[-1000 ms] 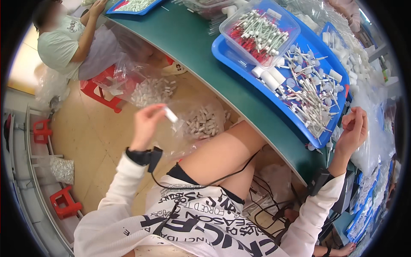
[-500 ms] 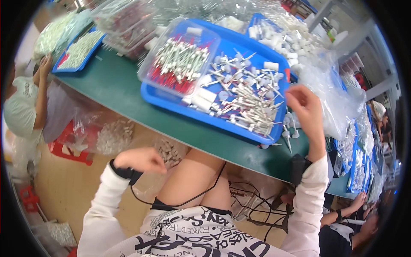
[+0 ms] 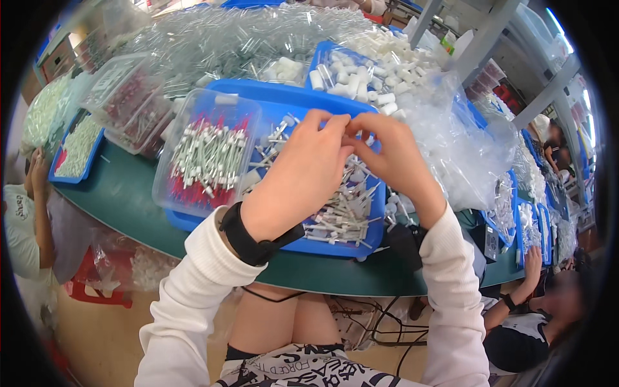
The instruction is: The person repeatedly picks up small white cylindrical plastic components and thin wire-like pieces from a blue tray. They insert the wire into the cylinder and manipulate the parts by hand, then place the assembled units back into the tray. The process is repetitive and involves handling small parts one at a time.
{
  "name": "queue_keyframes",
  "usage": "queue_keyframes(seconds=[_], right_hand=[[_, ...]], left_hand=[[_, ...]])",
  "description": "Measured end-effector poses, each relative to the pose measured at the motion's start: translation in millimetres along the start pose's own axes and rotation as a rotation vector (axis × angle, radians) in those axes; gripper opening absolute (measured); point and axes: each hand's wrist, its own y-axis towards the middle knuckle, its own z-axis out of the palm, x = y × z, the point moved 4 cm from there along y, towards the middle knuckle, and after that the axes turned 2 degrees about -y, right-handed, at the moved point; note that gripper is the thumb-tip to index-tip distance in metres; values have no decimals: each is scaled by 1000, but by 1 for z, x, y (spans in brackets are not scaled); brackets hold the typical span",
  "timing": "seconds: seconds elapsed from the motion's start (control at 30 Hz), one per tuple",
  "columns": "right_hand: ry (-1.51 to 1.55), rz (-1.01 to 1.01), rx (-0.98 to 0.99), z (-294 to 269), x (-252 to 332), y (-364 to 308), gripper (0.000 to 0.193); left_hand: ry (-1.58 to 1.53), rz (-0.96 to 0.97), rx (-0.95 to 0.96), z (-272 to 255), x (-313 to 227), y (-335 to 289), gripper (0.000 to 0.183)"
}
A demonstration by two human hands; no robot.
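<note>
My left hand (image 3: 300,171) and my right hand (image 3: 396,151) meet above a blue tray (image 3: 277,95). Thumbs and fingertips of both are pinched together, nearly touching. Whatever sits between the fingertips is hidden or too small to name. Under the hands, loose small white stick-like plastic parts (image 3: 345,216) with round caps lie in the tray's right part. At the tray's left, partly beneath my left wrist, a clear plastic box (image 3: 166,155) holds a bundle of pale thin sticks (image 3: 209,151) with white tips and red ends.
White cylinders (image 3: 361,84) and a heap of clear plastic tubes (image 3: 258,45) lie behind the tray. A clear bag (image 3: 464,138) bulges at its right. Stacked clear boxes (image 3: 122,97) stand at the left. Co-workers' hands show at both sides. Black cables (image 3: 387,322) hang below the table.
My left hand has risen from over my lap to the tray, and my right hand has come in from the tray's right edge. Both now meet. The view has shifted too.
</note>
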Motion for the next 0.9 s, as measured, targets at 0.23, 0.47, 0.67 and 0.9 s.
queue_keyframes(seconds=[0.23,0.47,0.67,0.9], right_hand=[[857,369,182,-21,-63,17,25],[-140,659,-65,10,-158,86,49],[-294,659,6,31,-159,100,45],[-145,315,-178,22,-109,106,35]], left_hand=[[-595,-456,175,9,27,5,25],[-980,-477,150,28,21,-6,24],[-997,-499,51,27,26,-9,23],[-1070,-501,-185,19,37,-12,23]])
